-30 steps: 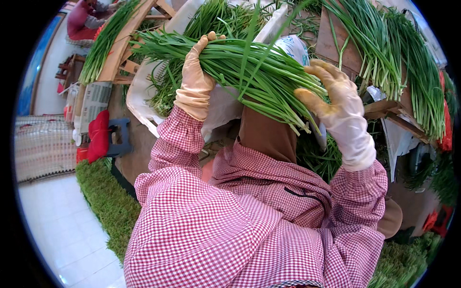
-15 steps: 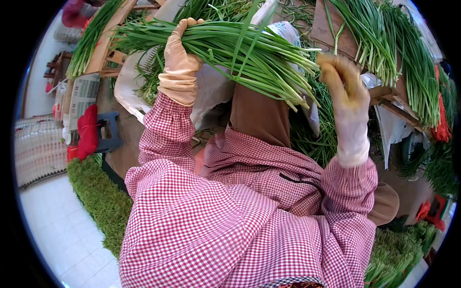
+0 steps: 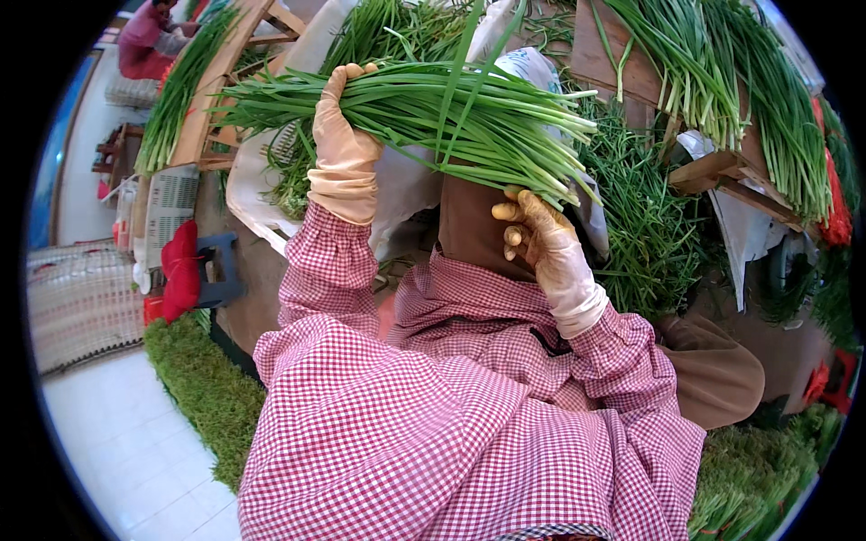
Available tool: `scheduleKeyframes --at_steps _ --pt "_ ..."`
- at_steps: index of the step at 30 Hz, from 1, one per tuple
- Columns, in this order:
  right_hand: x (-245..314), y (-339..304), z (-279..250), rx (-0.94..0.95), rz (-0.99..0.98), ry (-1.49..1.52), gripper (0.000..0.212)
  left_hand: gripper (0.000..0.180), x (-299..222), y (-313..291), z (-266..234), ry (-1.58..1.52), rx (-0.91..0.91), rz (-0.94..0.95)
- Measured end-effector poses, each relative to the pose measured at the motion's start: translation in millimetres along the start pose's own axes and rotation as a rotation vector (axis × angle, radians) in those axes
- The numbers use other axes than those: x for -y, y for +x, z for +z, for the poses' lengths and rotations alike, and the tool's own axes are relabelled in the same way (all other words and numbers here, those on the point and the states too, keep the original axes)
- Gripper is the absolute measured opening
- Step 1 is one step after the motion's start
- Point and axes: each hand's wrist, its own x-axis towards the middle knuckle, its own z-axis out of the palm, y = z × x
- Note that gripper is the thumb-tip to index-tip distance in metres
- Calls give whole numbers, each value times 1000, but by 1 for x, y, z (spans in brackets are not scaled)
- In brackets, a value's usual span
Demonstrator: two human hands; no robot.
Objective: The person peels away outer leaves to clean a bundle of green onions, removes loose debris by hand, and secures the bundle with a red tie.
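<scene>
My left hand (image 3: pixel 343 149), in a pale glove, is wrapped round a bunch of garlic chives (image 3: pixel 451 113). The leafy tips point left and the pale cut ends fan out to the right. A few long leaves stick up across the bunch. Just below the stem ends is my right hand (image 3: pixel 543 236), gloved with yellow-stained fingers. Its fingers are loosely curled and apart, with nothing seen between them. The fingertips are close to the lowest stems; whether they touch them I cannot tell.
More chives (image 3: pixel 713 81) lie on a wooden board at the right, with red ties (image 3: pixel 837 198) beside them. Loose green leaves (image 3: pixel 645 221) are heaped below. At the left stand a blue stool (image 3: pixel 216 270) and a wooden rack (image 3: pixel 212 99). Another person (image 3: pixel 149 45) sits at the far left.
My right hand has moved left and down from beside the stem ends to just under them. My left hand still holds the bunch, slightly lower in view.
</scene>
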Motion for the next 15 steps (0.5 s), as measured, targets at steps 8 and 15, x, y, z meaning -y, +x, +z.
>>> scheduleKeyframes --at_steps 8,15 --pt "-2 0 -4 -19 12 136 26 13 -3 -2 -8 -64 64 -83" --pt "-3 -10 -16 88 26 243 22 13 -4 2 -13 -63 111 -106"
